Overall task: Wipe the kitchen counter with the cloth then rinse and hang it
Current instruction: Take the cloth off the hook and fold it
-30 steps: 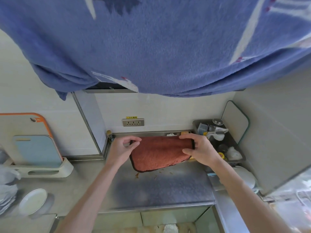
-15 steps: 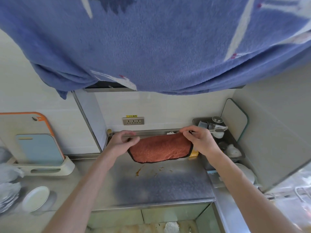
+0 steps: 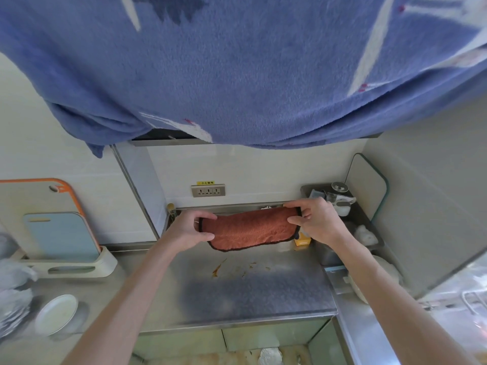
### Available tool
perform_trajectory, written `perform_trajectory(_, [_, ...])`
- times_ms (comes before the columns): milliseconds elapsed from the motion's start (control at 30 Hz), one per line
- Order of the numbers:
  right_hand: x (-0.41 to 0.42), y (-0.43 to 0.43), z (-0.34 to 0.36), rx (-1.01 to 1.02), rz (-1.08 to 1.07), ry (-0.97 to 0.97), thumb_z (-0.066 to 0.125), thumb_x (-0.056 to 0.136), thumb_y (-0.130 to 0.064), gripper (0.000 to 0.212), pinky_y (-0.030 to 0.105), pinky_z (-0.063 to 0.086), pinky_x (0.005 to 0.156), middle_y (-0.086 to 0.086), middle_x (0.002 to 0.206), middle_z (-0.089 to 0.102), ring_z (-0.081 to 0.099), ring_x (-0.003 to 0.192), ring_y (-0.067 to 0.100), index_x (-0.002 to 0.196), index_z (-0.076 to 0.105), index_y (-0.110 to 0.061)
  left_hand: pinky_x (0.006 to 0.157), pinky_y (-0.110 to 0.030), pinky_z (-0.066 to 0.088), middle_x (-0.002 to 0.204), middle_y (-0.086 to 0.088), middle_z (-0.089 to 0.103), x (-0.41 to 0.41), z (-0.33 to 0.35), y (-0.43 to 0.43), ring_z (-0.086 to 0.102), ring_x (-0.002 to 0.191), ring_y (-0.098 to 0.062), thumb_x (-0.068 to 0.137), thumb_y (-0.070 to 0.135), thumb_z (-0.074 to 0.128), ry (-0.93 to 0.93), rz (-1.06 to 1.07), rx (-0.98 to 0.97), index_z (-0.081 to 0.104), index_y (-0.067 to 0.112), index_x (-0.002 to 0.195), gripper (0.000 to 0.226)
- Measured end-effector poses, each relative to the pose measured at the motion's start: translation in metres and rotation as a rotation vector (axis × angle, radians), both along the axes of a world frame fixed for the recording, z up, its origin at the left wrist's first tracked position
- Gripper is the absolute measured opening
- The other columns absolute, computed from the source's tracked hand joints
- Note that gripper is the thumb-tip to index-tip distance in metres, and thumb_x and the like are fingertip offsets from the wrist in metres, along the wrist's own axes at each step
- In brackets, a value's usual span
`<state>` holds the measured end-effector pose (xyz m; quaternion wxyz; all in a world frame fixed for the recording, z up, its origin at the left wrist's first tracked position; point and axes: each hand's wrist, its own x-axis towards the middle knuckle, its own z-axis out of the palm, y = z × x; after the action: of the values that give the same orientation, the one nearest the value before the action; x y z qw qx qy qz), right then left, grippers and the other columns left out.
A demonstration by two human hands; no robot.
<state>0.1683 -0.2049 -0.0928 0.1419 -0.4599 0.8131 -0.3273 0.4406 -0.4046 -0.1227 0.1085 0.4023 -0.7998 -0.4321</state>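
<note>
— Where is the cloth sitting, and how are you holding it?
— I'm keeping the rust-red cloth (image 3: 250,229) stretched over the back of the desk (image 3: 258,293), with its lower edge seeming to touch the steel. My left hand (image 3: 188,229) is pinching one short end and my right hand (image 3: 315,219) the other, fingers (image 3: 292,205) curled round the hem.
— How is it going to behave?
— I'm judging it light, soft and floppy. It is sagging between the grips, so taking it by the ends or bunching it is looking safest.
— What is changing?
— A second ago it was lying flatter and wider. Now it is drawn back into a narrow band, and brown smears (image 3: 218,268) are showing in front.
</note>
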Motion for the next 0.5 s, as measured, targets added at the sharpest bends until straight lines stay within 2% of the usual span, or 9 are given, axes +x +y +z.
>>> perform_trajectory(67, [0.002,-0.002,0.002,-0.023,-0.027,0.074,0.084,0.086,-0.017,0.036,0.036,0.06,0.092,0.004,0.098,0.081,0.075,0.088,0.018,0.121,0.078,-0.023,0.108,-0.043,0.05,0.116,0.014,0.07,-0.003,0.001,0.002,0.066,0.115,-0.014,0.073,0.018,0.084,0.028,0.066,-0.042,0.075,0.044,0.101,0.039])
perform_trajectory(133, [0.002,-0.003,0.002,-0.048,-0.051,0.103,0.086,0.083,-0.017,0.037,0.042,0.06,0.094,0.003,0.097,0.082,0.077,0.088,0.018,0.119,0.078,-0.023,0.107,-0.041,0.049,0.105,0.019,0.065,-0.005,0.006,0.006,0.064,0.111,-0.015,0.077,0.013,0.083,0.047,0.138,-0.098,0.076,0.036,0.105,0.037])
perform_trajectory(300, [0.0,-0.005,0.006,-0.106,-0.107,0.03,0.088,0.079,-0.016,0.025,0.04,0.063,0.089,0.001,0.093,0.081,0.076,0.082,0.012,0.102,0.082,-0.023,0.101,-0.043,0.055,0.111,0.006,0.074,-0.008,0.011,0.006,0.069,0.106,-0.017,0.081,0.009,0.081,0.059,0.185,-0.16,0.075,0.03,0.112,0.037])
perform_trajectory(433, [0.0,-0.005,0.007,-0.166,-0.129,-0.074,0.091,0.077,-0.019,0.017,0.036,0.064,0.083,-0.002,0.085,0.077,0.074,0.077,0.011,0.092,0.082,-0.022,0.093,-0.03,0.052,0.108,0.006,0.074,-0.009,0.013,0.007,0.068,0.102,-0.015,0.085,0.01,0.08,0.094,0.247,-0.212,0.077,0.023,0.111,0.029])
perform_trajectory(500, [0.0,-0.006,0.007,-0.189,-0.109,-0.086,0.09,0.079,-0.022,0.014,0.035,0.063,0.084,-0.005,0.085,0.077,0.073,0.082,0.011,0.088,0.08,-0.022,0.086,-0.027,0.048,0.104,0.006,0.072,-0.008,0.014,0.008,0.065,0.097,-0.015,0.088,0.012,0.078,0.104,0.272,-0.226,0.078,0.02,0.11,0.024])
